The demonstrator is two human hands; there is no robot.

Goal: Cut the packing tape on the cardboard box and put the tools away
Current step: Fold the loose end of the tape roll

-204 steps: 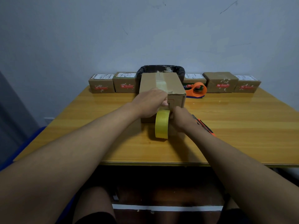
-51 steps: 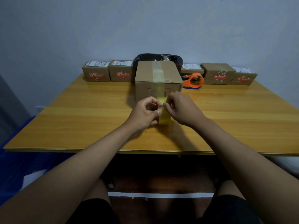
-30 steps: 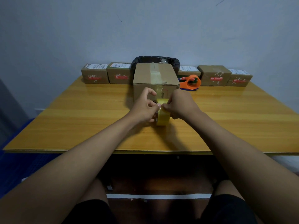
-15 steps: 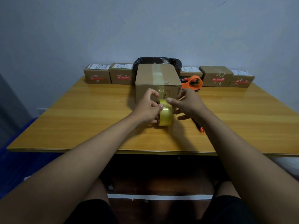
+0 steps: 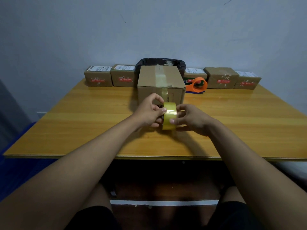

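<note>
A large cardboard box (image 5: 159, 78) stands mid-table, with clear packing tape along its top and down its near face. Just in front of it a yellow tape roll (image 5: 169, 118) stands on edge, tread towards me, apart from the box. My left hand (image 5: 148, 113) pinches the roll's upper left side, thumb on the tread. My right hand (image 5: 191, 120) cups its right side, with a fingertip on the tread. No cutting knife is visible; my right forearm covers the table where one lay.
An orange tape dispenser (image 5: 196, 84) sits behind the box to the right. A black-lined bin (image 5: 160, 62) stands at the wall behind the box. Several small labelled cartons (image 5: 98, 77) line the back of the wooden table (image 5: 83, 122).
My right hand, open beside the roll half a second ago, now holds its right side. The roll has tilted upright. The knife seen by my right wrist is covered now.
</note>
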